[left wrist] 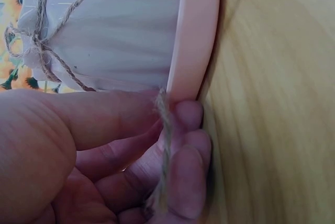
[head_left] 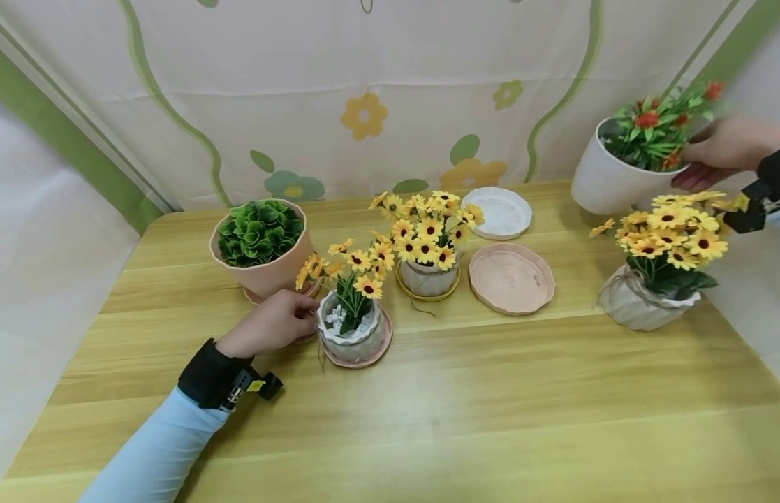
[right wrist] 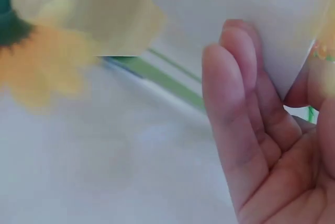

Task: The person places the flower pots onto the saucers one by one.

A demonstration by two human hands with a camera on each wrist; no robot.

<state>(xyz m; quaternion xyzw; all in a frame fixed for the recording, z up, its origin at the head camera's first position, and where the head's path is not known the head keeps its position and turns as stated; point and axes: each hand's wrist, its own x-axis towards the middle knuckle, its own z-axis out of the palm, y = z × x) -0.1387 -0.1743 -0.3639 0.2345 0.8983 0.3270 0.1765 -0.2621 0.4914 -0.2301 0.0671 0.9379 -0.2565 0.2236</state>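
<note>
left hand (head_left: pixel 273 323) on pink saucer (head_left: pixel 372 355), right hand (head_left: pixel 719 150) holding white pot (head_left: pixel 606 183)

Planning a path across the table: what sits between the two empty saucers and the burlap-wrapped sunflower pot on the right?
Head view: bare wooden table between the pink saucer, white saucer and burlap-wrapped pot.

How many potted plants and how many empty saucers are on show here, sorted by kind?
Yellow daisy pots: 3
Green leafy pot: 1
Red-flowered white pot: 1, held in the right hand
Empty saucers: 2
Total: 7
</note>
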